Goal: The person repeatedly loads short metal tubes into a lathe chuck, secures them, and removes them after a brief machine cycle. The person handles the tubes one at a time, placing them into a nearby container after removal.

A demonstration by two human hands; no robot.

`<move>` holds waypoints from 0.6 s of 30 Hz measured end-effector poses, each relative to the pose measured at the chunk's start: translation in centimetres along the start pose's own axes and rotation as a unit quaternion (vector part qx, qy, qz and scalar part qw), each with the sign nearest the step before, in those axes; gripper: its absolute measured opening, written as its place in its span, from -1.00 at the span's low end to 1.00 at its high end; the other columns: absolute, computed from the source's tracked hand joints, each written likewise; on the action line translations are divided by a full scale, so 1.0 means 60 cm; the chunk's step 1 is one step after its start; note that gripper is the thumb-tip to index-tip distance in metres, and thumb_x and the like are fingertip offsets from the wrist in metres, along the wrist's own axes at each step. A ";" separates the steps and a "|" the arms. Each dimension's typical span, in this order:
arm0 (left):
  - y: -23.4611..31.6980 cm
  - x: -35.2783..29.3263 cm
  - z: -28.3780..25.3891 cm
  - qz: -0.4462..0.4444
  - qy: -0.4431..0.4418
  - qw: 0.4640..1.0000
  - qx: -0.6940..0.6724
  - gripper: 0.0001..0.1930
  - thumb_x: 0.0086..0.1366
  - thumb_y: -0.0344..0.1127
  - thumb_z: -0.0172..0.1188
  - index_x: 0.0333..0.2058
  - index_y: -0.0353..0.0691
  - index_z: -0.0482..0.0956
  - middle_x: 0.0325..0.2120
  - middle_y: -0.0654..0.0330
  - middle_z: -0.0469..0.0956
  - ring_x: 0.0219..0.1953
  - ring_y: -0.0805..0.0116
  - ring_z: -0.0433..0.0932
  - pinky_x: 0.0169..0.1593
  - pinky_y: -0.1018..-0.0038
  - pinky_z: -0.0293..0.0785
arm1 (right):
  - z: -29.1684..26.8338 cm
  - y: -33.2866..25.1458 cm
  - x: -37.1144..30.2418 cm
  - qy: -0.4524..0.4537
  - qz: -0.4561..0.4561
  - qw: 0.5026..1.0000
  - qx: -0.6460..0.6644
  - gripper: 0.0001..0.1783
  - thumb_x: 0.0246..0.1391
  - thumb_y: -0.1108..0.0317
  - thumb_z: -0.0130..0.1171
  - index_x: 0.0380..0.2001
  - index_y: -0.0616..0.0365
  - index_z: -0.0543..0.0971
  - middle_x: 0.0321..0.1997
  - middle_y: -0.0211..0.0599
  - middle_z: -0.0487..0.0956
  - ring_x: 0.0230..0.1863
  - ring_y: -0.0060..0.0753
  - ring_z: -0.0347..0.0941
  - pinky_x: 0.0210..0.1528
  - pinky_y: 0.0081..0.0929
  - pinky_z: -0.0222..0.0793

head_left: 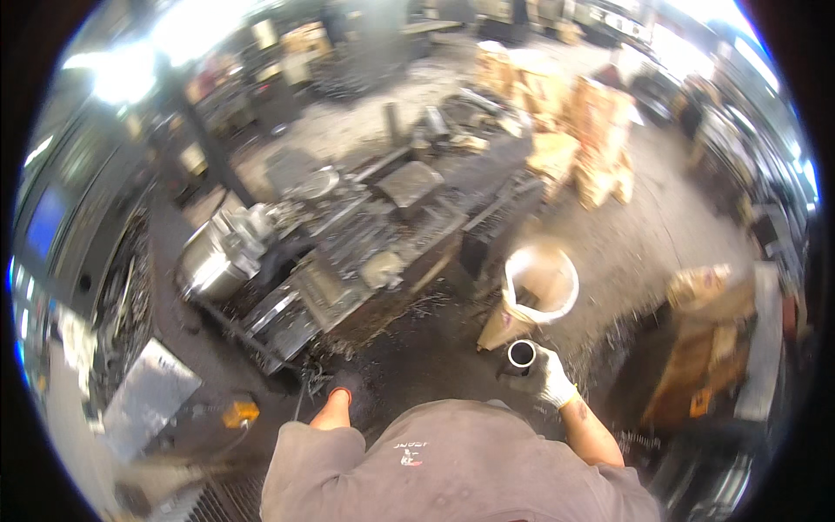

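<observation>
My right hand [554,381], in a white glove, grips a short hollow metal tube [521,364] by its side. The tube's round opening faces up at me, its rim bright and its inside dark. Just beyond it stands a tall brown paper sack [504,324] with a wide open top and a pale rim. My left hand [350,380] reaches low in front of my body, near the front of a lathe [326,291]. It seems to wear a dark glove with an orange cuff; against the dark floor its fingers are blurred, so I cannot make out whether it holds anything.
The lathe's shiny chuck [214,263] is on the left, and metal shavings lie on the floor around the machine. Several full brown sacks [600,139] stand behind. A metal sheet [150,391] lies at the left; a brown box [691,374] stands at the right.
</observation>
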State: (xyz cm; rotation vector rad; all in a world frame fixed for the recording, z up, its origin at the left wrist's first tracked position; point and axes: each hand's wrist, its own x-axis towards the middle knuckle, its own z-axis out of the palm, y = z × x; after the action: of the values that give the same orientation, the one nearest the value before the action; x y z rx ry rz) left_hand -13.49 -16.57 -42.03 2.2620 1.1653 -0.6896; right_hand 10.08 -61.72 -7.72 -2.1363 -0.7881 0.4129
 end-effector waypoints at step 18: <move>-0.107 -0.354 0.169 -0.514 0.041 0.841 0.163 -0.22 0.51 0.22 0.05 0.49 -0.20 0.32 0.43 -0.05 0.41 0.44 0.00 0.40 0.41 0.17 0.36 | 0.219 -0.148 0.633 -0.273 -0.254 0.927 -0.025 -0.34 -0.11 0.04 0.58 0.04 0.11 0.64 -0.12 0.01 0.75 -0.07 0.10 0.73 -0.01 -0.09 0.66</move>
State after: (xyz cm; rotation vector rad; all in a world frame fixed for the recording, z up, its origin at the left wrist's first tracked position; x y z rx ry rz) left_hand -31.70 -32.10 -37.38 1.7477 2.4910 -1.2449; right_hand 28.24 -24.83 -9.93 -1.7720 -1.6337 0.7211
